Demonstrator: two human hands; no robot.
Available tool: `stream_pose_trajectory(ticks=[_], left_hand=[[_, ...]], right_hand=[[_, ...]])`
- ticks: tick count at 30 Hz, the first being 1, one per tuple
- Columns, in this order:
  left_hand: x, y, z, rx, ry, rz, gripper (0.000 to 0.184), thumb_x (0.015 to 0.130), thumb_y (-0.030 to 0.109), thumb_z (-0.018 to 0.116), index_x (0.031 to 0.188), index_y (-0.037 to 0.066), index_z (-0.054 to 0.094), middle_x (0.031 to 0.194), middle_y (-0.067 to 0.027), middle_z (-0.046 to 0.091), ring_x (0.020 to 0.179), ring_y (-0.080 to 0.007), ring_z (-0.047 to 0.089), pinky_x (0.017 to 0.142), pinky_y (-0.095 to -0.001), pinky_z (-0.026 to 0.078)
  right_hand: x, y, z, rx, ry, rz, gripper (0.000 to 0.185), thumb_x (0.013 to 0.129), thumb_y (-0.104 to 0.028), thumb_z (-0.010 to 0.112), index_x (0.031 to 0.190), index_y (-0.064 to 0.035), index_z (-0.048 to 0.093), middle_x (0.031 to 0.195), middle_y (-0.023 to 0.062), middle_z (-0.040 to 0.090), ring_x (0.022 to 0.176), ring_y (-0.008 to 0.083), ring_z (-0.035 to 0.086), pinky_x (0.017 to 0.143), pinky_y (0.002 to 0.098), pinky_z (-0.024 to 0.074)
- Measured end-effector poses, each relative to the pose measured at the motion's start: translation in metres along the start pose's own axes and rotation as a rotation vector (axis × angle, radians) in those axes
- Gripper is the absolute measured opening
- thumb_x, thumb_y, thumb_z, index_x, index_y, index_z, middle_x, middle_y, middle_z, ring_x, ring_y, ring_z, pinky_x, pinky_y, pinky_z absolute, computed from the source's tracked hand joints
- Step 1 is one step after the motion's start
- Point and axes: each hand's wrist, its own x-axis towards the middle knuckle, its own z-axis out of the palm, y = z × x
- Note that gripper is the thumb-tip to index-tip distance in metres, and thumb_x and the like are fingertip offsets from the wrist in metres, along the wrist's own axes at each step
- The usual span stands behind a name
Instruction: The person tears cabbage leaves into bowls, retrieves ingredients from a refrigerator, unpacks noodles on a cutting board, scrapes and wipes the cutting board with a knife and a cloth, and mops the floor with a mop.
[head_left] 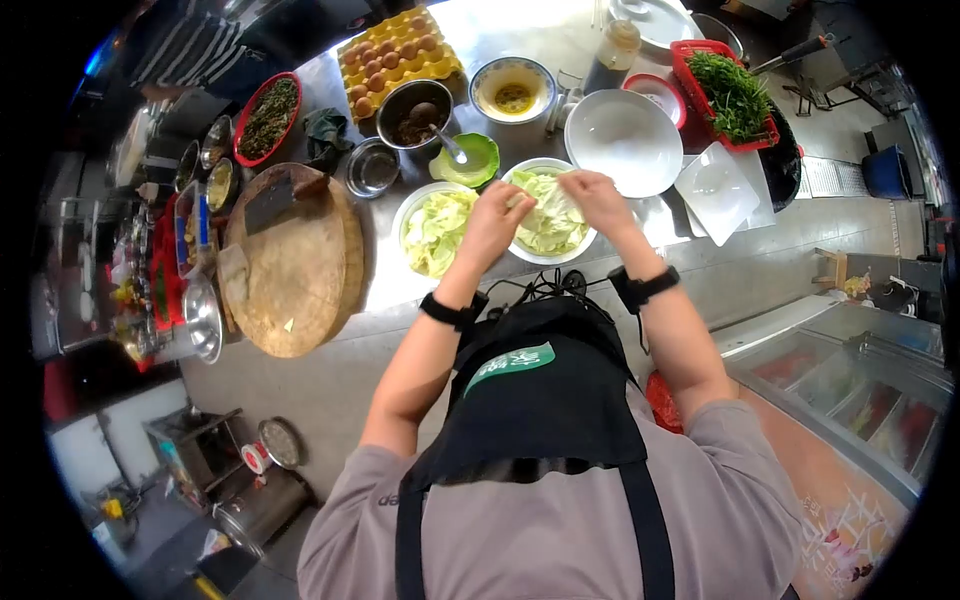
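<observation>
Two white bowls of torn pale green cabbage leaves stand side by side at the counter's near edge: a left bowl (401,224) and a right bowl (585,243). Over the left rim of the right bowl, my left hand (492,222) is closed in a pinch on a cabbage leaf (545,195). My right hand (600,203) curls over the same leaf from the bowl's right side, its fingers closed. Parts of the leaf are hidden by my fingers, and its lower edge blends with the pieces in the bowl. Both wrists wear black bands.
Left of the bowls is a round chopping board (290,290) with a cleaver (270,203). Behind stand an egg tray (435,68), a dark pot (395,98) with a ladle and a patterned bowl (485,85). A large white bowl (625,145) and a red basket of greens (730,95) sit right.
</observation>
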Motion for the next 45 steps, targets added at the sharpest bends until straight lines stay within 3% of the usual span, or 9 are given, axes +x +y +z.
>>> stream_pose_trajectory(ticks=[3, 12, 14, 19, 22, 28, 33, 42, 45], left_hand=[[0.022, -0.036, 0.043, 0.037, -0.163, -0.064, 0.035, 0.085, 0.027, 0.072, 0.11, 0.004, 0.063, 0.092, -0.0143, 0.065, 0.086, -0.0279, 0.063, 0.077, -0.0372, 0.05], [0.021, -0.059, 0.056, 0.241, -0.077, 0.098, 0.054, 0.083, 0.01, 0.068, 0.134, 0.004, 0.05, 0.139, -0.0246, 0.043, 0.128, -0.0419, 0.042, 0.106, -0.0441, 0.038], [0.015, -0.08, 0.074, 0.322, -0.126, 0.123, 0.055, 0.082, 0.01, 0.066, 0.134, 0.002, 0.049, 0.141, -0.0266, 0.041, 0.131, -0.0424, 0.039, 0.109, -0.0443, 0.035], [0.007, -0.085, 0.068, 0.282, -0.167, 0.108, 0.061, 0.082, 0.005, 0.06, 0.139, -0.004, 0.041, 0.145, -0.0301, 0.034, 0.135, -0.0468, 0.033, 0.113, -0.0452, 0.029], [-0.013, -0.064, 0.034, 0.189, -0.13, 0.089, 0.063, 0.087, 0.009, 0.061, 0.145, 0.003, 0.035, 0.153, -0.0242, 0.022, 0.137, -0.0419, 0.031, 0.113, -0.0417, 0.031], [-0.096, -0.051, -0.062, 0.067, -0.054, -0.179, 0.032, 0.092, 0.019, 0.061, 0.121, 0.006, 0.059, 0.12, -0.0147, 0.06, 0.108, -0.0286, 0.059, 0.09, -0.0357, 0.049], [-0.176, -0.127, -0.093, -0.236, 0.172, -0.551, 0.024, 0.093, 0.018, 0.061, 0.111, 0.001, 0.063, 0.092, -0.0069, 0.068, 0.084, -0.0133, 0.062, 0.077, -0.0281, 0.05], [-0.192, -0.156, -0.071, -0.973, 0.262, -0.84, 0.046, 0.094, 0.017, 0.058, 0.133, 0.002, 0.038, 0.105, -0.0151, 0.063, 0.091, -0.0252, 0.066, 0.077, -0.0345, 0.054], [-0.178, -0.164, -0.063, -1.173, 0.193, -0.786, 0.045, 0.093, 0.014, 0.056, 0.133, 0.005, 0.038, 0.109, -0.0162, 0.063, 0.095, -0.0289, 0.066, 0.08, -0.0399, 0.054]], right_hand=[[0.021, 0.035, 0.022, -0.482, -0.147, -0.016, 0.024, 0.083, -0.025, 0.069, 0.089, -0.0019, 0.068, 0.09, 0.0204, 0.067, 0.09, 0.0387, 0.062, 0.078, 0.0462, 0.0487], [0.005, 0.051, 0.001, -0.481, 0.029, -0.197, 0.037, 0.082, -0.015, 0.067, 0.117, -0.0049, 0.06, 0.121, 0.0178, 0.057, 0.11, 0.037, 0.054, 0.091, 0.0419, 0.0476], [-0.005, 0.046, 0.016, -0.497, 0.091, -0.545, 0.05, 0.083, -0.017, 0.065, 0.131, -0.0093, 0.051, 0.132, 0.0167, 0.051, 0.121, 0.0379, 0.048, 0.099, 0.0478, 0.0415], [-0.017, 0.088, 0.067, -0.755, -0.069, -0.374, 0.067, 0.091, -0.03, 0.056, 0.151, -0.0193, 0.029, 0.158, 0.0081, 0.023, 0.146, 0.033, 0.019, 0.115, 0.0589, 0.0118], [-0.014, 0.092, 0.072, -0.819, -0.082, -0.375, 0.066, 0.092, -0.031, 0.056, 0.151, -0.0198, 0.029, 0.158, 0.0081, 0.023, 0.146, 0.0327, 0.018, 0.115, 0.0599, 0.0119], [-0.017, 0.062, 0.049, -0.654, -0.139, -0.402, 0.069, 0.088, -0.03, 0.062, 0.147, -0.0084, 0.033, 0.156, 0.0148, 0.024, 0.144, 0.0368, 0.021, 0.114, 0.0584, 0.0166], [-0.03, 0.052, 0.022, -0.429, 0.015, -0.4, 0.057, 0.087, -0.01, 0.061, 0.14, -0.0002, 0.042, 0.147, 0.0223, 0.035, 0.137, 0.0401, 0.032, 0.114, 0.045, 0.0263], [-0.051, 0.074, 0.009, -0.381, 0.121, -0.234, 0.057, 0.083, -0.005, 0.064, 0.136, 0.0013, 0.043, 0.135, 0.0218, 0.045, 0.127, 0.0375, 0.044, 0.108, 0.0423, 0.0363], [-0.05, 0.119, 0.007, -0.345, 0.174, -0.191, 0.063, 0.082, -0.006, 0.065, 0.139, 0.0013, 0.04, 0.13, 0.0202, 0.051, 0.113, 0.0305, 0.056, 0.089, 0.0389, 0.0507]])
